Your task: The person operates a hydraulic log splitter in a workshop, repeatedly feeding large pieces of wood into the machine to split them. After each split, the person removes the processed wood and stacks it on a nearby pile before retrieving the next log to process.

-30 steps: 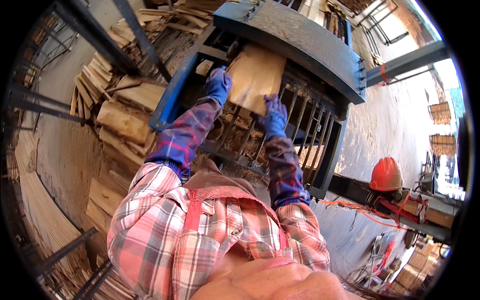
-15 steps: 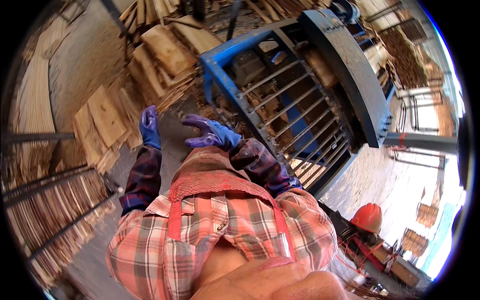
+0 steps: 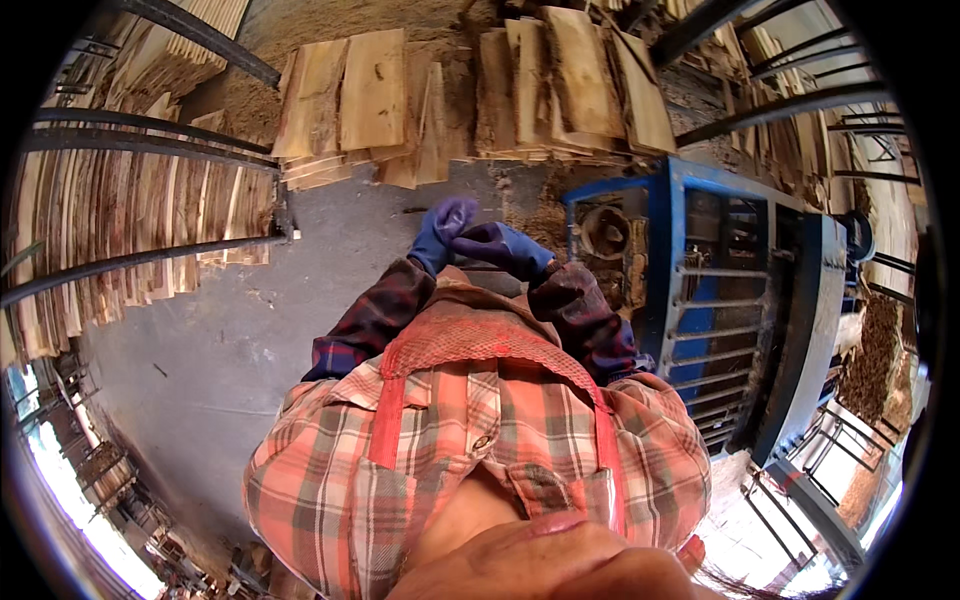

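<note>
My left hand [image 3: 440, 232], in a blue and purple work glove, is raised in front of my red apron. Motion smears its fingers, so their pose does not show. My right hand [image 3: 500, 246], gloved alike, reaches across from the right and meets the left one at its side. Its fingers look curled together against the left glove; whether they pinch anything there is hidden. No board or tool shows in either hand. Beyond them, stacked wooden boards [image 3: 372, 92] lie on the ground, with another pile of boards [image 3: 580, 85] to their right.
A blue-framed machine [image 3: 665, 260] with a barred side stands close on my right. To the left, a dark metal rack [image 3: 150, 268] holds many thin wood sheets [image 3: 110, 215] on edge. Grey floor [image 3: 230, 340] lies between. Dark metal bars [image 3: 780, 110] cross at the far right.
My view has swung left, so the machine now sits farther right and the board stacks lie straight ahead. My hands, apart before with the right fingers spread, have come together.
</note>
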Motion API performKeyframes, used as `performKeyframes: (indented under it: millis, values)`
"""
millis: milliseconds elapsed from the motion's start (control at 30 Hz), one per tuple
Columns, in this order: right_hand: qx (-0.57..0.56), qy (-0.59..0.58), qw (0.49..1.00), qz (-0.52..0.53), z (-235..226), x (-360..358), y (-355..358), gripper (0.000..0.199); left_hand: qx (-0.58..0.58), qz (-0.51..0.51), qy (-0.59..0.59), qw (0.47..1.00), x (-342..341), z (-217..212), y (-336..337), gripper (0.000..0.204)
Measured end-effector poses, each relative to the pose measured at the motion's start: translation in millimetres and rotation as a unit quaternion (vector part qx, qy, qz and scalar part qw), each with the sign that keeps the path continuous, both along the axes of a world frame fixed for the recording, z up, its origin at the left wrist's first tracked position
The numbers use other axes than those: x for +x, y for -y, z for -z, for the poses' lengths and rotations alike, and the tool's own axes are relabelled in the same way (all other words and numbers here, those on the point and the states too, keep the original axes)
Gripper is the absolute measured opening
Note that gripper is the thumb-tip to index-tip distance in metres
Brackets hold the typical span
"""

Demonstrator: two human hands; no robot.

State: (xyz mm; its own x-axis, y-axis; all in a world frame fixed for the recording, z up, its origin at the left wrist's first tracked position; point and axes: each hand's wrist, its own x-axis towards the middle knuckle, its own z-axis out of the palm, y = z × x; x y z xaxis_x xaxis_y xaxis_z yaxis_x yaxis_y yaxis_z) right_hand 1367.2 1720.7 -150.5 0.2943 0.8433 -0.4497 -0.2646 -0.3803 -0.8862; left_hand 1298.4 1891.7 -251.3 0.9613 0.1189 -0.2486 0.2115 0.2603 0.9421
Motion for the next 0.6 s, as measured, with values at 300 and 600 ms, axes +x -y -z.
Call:
performKeyframes:
  millis: [300,600]
  values:
    - [0.047,0.039,0.909,0.412,180,47,23,0.051,0.025,0.157,-0.250,0.955,75,38,-82,0.034]
    - [-0.019,-0.166,0.655,0.737,290,243,118,0.067,-0.068,0.173,-0.339,0.922,298,173,-39,0.037]
